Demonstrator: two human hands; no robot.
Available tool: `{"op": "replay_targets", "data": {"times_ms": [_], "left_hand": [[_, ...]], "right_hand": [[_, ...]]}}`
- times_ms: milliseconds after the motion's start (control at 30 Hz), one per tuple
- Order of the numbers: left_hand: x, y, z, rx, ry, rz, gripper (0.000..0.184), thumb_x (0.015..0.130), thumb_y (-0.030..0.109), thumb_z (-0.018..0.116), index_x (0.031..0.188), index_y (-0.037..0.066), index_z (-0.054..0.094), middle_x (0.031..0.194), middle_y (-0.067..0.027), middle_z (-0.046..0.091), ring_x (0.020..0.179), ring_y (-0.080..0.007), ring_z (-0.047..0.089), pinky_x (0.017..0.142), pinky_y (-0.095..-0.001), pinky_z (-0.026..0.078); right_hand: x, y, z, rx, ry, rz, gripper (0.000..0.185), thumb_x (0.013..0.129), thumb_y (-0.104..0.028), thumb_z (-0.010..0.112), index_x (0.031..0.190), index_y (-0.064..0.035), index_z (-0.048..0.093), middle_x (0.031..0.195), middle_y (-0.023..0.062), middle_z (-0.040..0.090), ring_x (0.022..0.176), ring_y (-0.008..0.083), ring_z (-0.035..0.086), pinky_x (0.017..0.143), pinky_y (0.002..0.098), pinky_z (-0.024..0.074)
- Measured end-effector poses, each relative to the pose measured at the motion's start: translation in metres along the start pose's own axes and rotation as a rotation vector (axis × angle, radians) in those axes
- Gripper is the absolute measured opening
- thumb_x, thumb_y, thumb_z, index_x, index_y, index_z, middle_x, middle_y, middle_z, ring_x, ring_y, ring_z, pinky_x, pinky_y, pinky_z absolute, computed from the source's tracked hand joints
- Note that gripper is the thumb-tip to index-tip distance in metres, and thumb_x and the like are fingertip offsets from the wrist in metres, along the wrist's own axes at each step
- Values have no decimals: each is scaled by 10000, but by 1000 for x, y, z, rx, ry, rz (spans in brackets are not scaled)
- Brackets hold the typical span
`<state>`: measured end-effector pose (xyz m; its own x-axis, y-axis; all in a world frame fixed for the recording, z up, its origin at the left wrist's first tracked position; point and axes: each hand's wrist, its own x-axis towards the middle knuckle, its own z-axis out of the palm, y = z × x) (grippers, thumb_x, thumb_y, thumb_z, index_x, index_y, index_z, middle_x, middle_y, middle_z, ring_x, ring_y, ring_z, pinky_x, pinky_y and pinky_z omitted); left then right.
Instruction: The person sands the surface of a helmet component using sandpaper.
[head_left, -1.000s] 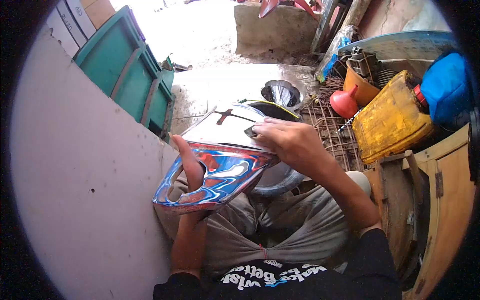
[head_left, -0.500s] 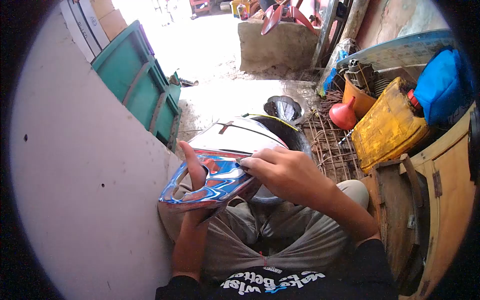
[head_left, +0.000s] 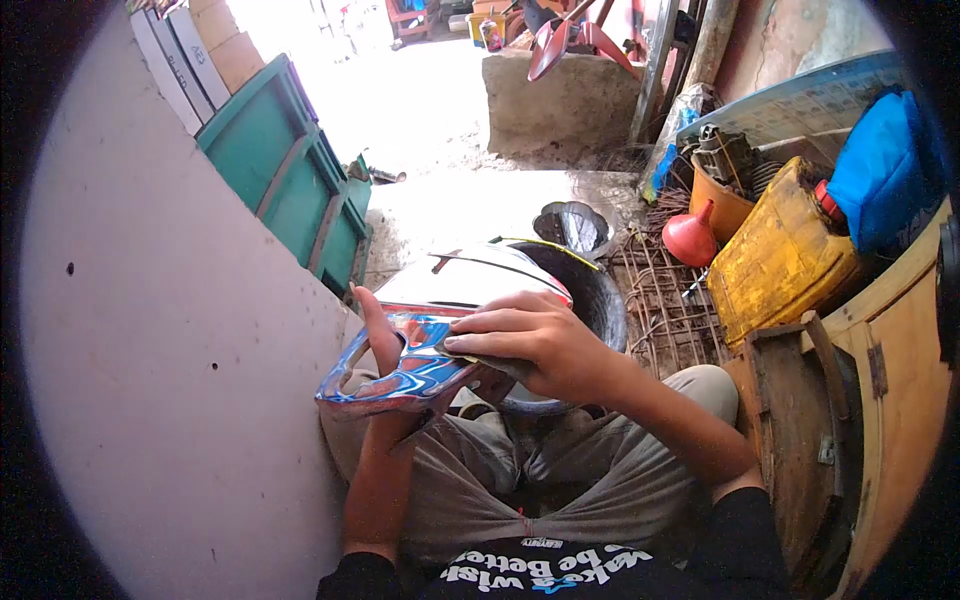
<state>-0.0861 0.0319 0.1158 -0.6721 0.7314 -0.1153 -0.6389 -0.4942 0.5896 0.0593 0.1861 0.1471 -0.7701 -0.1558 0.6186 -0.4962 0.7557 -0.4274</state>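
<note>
A glossy painted shell [head_left: 420, 372], white on its dome and blue, red and white at the pointed end, is held tilted above my lap. My left hand [head_left: 378, 335] supports it from below, its thumb showing through an opening and its other fingers hidden. On the blue part lies my right hand [head_left: 520, 340], fingers laid together over a thin dark piece of sandpaper [head_left: 490, 364], only its edge showing. Behind and under the shell stands a black basin [head_left: 598, 305], partly covered.
A white board [head_left: 180, 330] stands close on my left, with a green panel [head_left: 275, 160] beyond. To my right are a yellow jerrycan [head_left: 785, 250], a red funnel [head_left: 690, 236], a wire grid [head_left: 665, 300] and a wooden cabinet [head_left: 890, 400]. A dark scalloped bowl [head_left: 575, 228] sits ahead.
My right hand has slid left and slightly down over the blue part, its fingers now flatter. My left hand still holds the shell. The view has shifted slightly.
</note>
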Motion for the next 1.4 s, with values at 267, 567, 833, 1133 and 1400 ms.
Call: {"op": "replay_targets", "data": {"times_ms": [267, 567, 833, 1133, 1400], "left_hand": [[-1, -4, -2, -33, -23, -30, 896, 966, 794, 401, 1398, 17, 511, 1224, -147, 664, 1027, -255, 682, 886, -408, 577], [-5, -4, 1, -172, -276, -129, 970, 942, 821, 408, 1452, -2, 464, 1328, -182, 622, 1129, -293, 651, 961, -442, 552], [-1, -9, -2, 73, 44, 28, 898, 976, 767, 432, 1410, -16, 504, 1312, -179, 634, 1115, -286, 648, 980, -449, 538], [-2, -5, 8, 96, 119, 53, 875, 973, 764, 446, 1375, -6, 543, 1248, -150, 657, 1066, -245, 662, 940, -413, 562], [-7, -4, 15, 100, 202, 13, 888, 993, 751, 404, 1453, -6, 471, 1369, -182, 606, 1205, -316, 624, 1045, -481, 509]], "right_hand": [[-6, -7, 1, 172, 8, 85, 503, 752, -46, 799, 1242, -146, 741, 1254, 47, 732, 1042, 232, 690, 916, 378, 515], [-6, 2, -3, -221, 11, -32, 443, 804, -78, 702, 1245, -118, 721, 1231, 38, 741, 1028, 243, 684, 923, 392, 527], [-6, 11, -4, -266, -19, 114, 360, 839, -101, 713, 1198, -77, 725, 1155, 120, 755, 1080, 278, 728, 947, 406, 569], [-4, -14, 6, -359, -49, 41, 333, 827, -154, 736, 1149, -69, 732, 1135, 131, 758, 1065, 266, 735, 941, 395, 582], [-6, -7, 5, -355, -57, 39, 353, 829, -132, 739, 1170, -49, 704, 1139, 110, 756, 1077, 265, 728, 932, 393, 586]]}}
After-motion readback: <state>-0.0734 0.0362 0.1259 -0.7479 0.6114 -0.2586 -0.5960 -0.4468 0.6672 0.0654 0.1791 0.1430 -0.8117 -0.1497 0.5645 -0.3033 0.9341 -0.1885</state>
